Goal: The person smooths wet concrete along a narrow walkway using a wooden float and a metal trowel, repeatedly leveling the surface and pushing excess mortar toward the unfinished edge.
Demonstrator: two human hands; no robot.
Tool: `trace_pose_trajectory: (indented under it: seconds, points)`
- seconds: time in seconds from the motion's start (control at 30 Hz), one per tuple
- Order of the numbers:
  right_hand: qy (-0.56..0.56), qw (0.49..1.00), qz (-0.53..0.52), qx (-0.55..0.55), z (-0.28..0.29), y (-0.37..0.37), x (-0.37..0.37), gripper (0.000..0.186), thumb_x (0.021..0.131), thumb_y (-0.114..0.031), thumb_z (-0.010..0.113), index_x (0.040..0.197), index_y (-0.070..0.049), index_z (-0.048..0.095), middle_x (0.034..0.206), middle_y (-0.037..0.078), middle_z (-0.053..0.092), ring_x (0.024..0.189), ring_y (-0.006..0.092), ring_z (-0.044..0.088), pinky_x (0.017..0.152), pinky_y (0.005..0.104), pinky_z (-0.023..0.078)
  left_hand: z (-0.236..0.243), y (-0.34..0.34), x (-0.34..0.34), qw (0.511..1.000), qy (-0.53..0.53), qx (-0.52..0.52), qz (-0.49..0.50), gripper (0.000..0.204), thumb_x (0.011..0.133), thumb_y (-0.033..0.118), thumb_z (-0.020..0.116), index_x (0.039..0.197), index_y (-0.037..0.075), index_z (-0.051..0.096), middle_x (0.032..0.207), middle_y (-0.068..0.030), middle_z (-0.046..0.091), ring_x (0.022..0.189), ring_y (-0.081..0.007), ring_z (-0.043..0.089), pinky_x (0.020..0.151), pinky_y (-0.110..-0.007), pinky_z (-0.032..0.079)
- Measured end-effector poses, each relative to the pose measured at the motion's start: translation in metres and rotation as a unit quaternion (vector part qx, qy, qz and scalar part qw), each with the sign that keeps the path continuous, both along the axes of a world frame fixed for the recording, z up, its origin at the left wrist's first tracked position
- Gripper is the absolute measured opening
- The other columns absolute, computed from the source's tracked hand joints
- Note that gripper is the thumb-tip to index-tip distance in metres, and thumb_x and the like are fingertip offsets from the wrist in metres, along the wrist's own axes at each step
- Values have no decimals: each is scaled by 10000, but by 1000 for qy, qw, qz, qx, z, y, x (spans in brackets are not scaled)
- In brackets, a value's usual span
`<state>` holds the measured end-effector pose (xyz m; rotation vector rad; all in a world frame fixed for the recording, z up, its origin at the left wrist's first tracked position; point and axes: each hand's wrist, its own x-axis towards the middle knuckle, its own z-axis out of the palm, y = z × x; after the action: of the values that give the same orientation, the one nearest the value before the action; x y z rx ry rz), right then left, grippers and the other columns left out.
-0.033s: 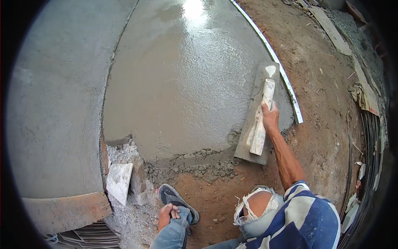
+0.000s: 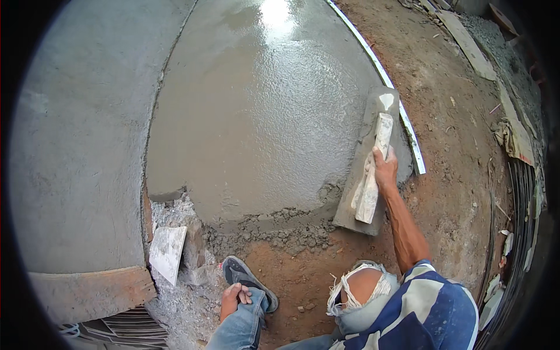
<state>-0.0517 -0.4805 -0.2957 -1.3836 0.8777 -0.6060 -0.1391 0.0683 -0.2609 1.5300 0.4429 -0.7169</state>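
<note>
My right hand (image 2: 385, 168) is closed round the pale, cement-caked handle of a long hand float (image 2: 363, 142). The float lies slantwise on the wet grey concrete (image 2: 216, 128), its far end close to the white edge strip (image 2: 389, 81) on the right. Its near end reaches the rough front margin of the pour. My left hand (image 2: 235, 300) rests by my left knee, fingers curled in, with no tool showing in it.
Left of the pour lies a firmer-looking slab (image 2: 87, 146), with a wooden board (image 2: 93, 293) at its near end. A broken white tile (image 2: 168, 252) leans by rubble. Brown soil (image 2: 449, 175) and a stack of dark sheets (image 2: 522, 204) lie to the right.
My right hand and the float have shifted slightly to the right and toward me, closer to the white strip. My left hand stays by the knee.
</note>
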Motion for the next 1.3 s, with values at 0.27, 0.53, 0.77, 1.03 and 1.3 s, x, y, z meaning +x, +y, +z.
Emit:
trace_pose_trajectory:
  seconds: [0.27, 0.53, 0.77, 1.03, 1.3]
  points:
    - [2, 993, 72, -88, 47, -42, -144, 463, 930, -296, 606, 1239, 29, 491, 850, 70, 583, 572, 127, 565, 498, 279, 465, 34, -21, 8, 995, 12, 40, -91, 384, 968, 302, 514, 954, -60, 642, 620, -114, 614, 667, -224, 644, 673, -310, 508]
    - [108, 964, -37, -242, 119, -71, -217, 523, 943, -261, 620, 1326, 48, 444, 841, 93, 597, 613, 143, 574, 567, 289, 468, 40, -4, -9, 991, 69, 74, -86, 414, 973, 335, 494, 831, -27, 635, 554, -118, 593, 591, -216, 620, 591, -306, 495]
    - [311, 879, -49, -358, 139, -169, -273, 544, 926, -316, 641, 1324, 14, 473, 791, 151, 627, 631, 211, 593, 600, 338, 480, 20, -7, -90, 960, 179, 47, -208, 492, 984, 386, 453, 843, -46, 643, 654, -142, 648, 591, -205, 598, 615, -297, 482]
    - [227, 944, 25, -238, 119, -119, -255, 444, 892, -286, 675, 1189, 16, 541, 929, 88, 612, 780, 157, 576, 708, 328, 483, 6, -41, -134, 931, 354, 31, -80, 450, 984, 345, 477, 851, -49, 649, 670, -168, 662, 550, -233, 618, 530, -344, 506]
    - [152, 938, 142, -278, -1, -100, -67, 374, 850, -252, 637, 1103, 16, 572, 872, 123, 651, 658, 196, 618, 590, 383, 505, -29, -17, -141, 941, 310, -60, -121, 459, 983, 340, 486, 891, -91, 612, 631, -174, 642, 672, -299, 669, 656, -396, 548]
